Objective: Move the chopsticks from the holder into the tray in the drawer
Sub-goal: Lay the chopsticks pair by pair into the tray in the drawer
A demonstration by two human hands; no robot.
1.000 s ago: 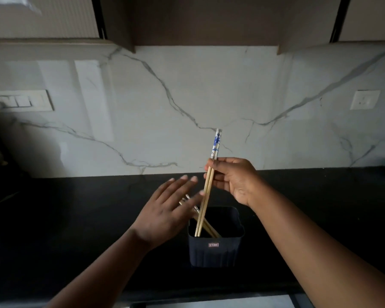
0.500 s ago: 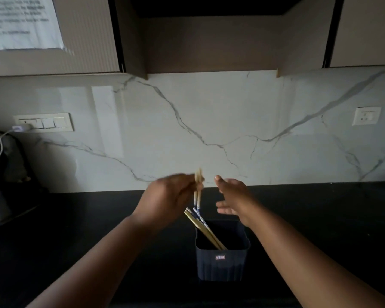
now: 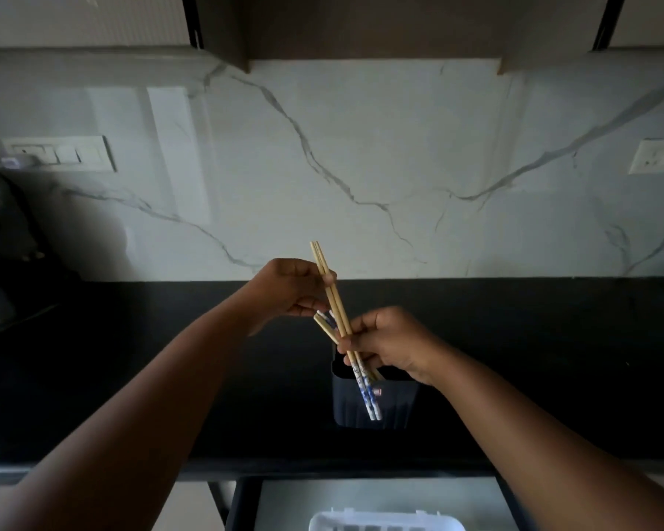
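A pair of wooden chopsticks (image 3: 335, 300) with blue-and-white patterned ends is held above the dark square holder (image 3: 374, 406) on the black counter. The patterned ends point down toward me. My left hand (image 3: 290, 287) pinches the pair near its plain upper end. My right hand (image 3: 390, 341) is closed around the chopsticks lower down, just above the holder. Other chopsticks (image 3: 324, 325) lean out of the holder to the left, partly hidden behind my hands. The white tray (image 3: 384, 521) lies in the open drawer (image 3: 376, 496) at the bottom edge.
The black counter (image 3: 131, 377) runs along a marble backsplash under wall cabinets. A switch panel (image 3: 60, 153) with a plugged-in white cable and a dark bag (image 3: 12, 262) are at the left. A wall socket (image 3: 654, 157) is at the right.
The pair passed from my right hand to my left and was turned over, patterned ends now down. My right hand has closed on it again. The view tilted down, showing drawer and tray.
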